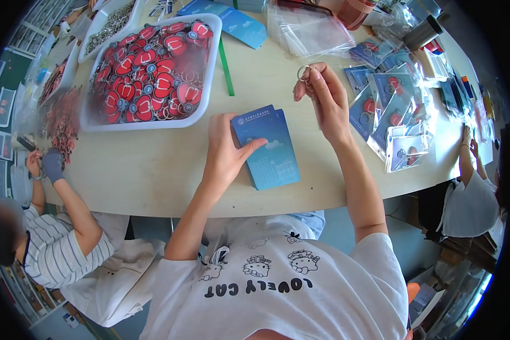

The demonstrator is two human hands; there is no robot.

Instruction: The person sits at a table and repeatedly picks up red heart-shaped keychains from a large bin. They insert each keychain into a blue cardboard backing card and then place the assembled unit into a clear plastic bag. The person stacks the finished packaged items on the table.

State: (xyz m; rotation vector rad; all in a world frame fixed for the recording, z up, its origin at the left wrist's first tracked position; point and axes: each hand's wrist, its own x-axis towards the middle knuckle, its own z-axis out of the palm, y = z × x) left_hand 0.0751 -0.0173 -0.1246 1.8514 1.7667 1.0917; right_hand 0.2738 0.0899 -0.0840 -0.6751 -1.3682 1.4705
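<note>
My left hand (224,148) is closed on a stack of blue printed cards (273,161), its thumb lying across the top card. The cards are slightly fanned and held over the table in front of me. Raised to the right of the stack, my right hand (327,99) pinches a metal key ring (302,73) between thumb and fingers. Whatever hangs from that ring is hidden by the fingers. At the left, a white plastic bin (205,107) is heaped with red and dark keychains (144,73) that carry metal rings.
Clear plastic sleeves (309,37) lie at the back. Packed cards with keychains (408,148) pile up on the right. Blue cards (232,20) and a green strip (226,68) lie beyond the bin. One person (68,243) works at left, another (470,207) at far right.
</note>
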